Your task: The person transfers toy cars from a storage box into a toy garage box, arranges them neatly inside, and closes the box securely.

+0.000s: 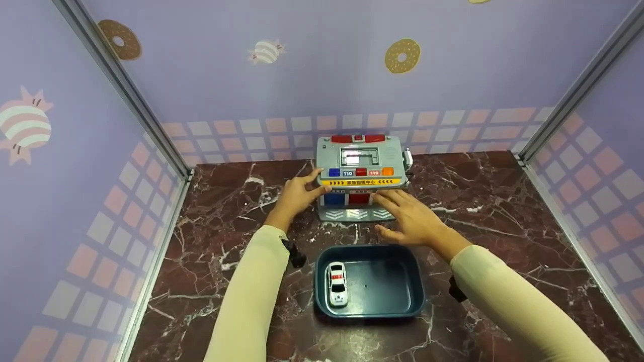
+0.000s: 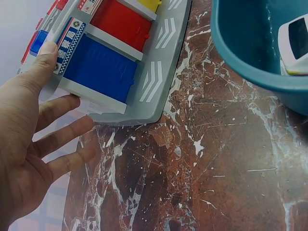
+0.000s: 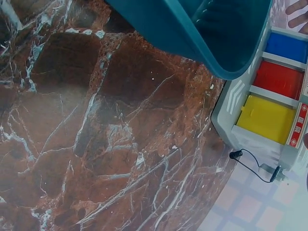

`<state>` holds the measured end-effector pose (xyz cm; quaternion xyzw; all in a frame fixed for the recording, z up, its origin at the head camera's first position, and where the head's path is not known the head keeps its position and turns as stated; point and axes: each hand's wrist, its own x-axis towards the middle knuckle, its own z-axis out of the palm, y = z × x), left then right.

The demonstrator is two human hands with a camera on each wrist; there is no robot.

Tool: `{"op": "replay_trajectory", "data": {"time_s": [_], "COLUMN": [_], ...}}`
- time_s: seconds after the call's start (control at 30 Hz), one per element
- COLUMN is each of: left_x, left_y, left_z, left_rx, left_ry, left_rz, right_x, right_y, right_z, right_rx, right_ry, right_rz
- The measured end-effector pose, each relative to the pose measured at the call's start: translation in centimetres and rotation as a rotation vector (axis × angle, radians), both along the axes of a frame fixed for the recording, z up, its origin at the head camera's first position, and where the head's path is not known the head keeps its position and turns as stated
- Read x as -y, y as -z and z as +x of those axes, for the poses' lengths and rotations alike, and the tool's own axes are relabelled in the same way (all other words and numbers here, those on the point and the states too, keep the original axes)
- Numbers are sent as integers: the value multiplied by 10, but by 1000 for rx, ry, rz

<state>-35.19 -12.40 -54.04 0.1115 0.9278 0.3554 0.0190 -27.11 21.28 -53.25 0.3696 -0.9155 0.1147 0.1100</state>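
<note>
A grey toy garage (image 1: 359,183) with red, blue and orange lights stands by the back wall. Blue (image 2: 101,67), red (image 3: 279,79) and yellow (image 3: 265,118) doors line its front. My left hand (image 1: 294,197) is at its left front corner, the thumb on the front and the other fingers spread beside the side wall. My right hand (image 1: 415,217) reaches its right front, fingers extended over the yellow door area, thumb apart; in the right wrist view it is almost wholly out of frame. Neither hand grips a loose object.
Nearer me lies a dark teal tray (image 1: 416,306) holding a white toy police car (image 1: 337,286) at its left. A black cord (image 3: 252,168) hangs at the garage's right side, by a white handle (image 1: 408,158). Patterned panels enclose the dark marbled tabletop (image 1: 226,211).
</note>
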Motion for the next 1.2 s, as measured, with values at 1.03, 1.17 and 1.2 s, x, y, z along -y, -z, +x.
{"op": "replay_trajectory", "data": {"time_s": [1.03, 1.17, 1.2], "left_x": [2, 1, 1], "left_y": [1, 1, 1], "left_z": [1, 0, 0], "left_rx": [13, 12, 13], "left_ry": [-11, -9, -9], "left_rz": [5, 9, 7], "right_x": [36, 41, 43], "right_y": [-23, -25, -25], "right_z": [-25, -28, -30], "right_rx": [-13, -5, -1], "right_ry": [-33, -36, -36], "right_rz": [19, 27, 29]}}
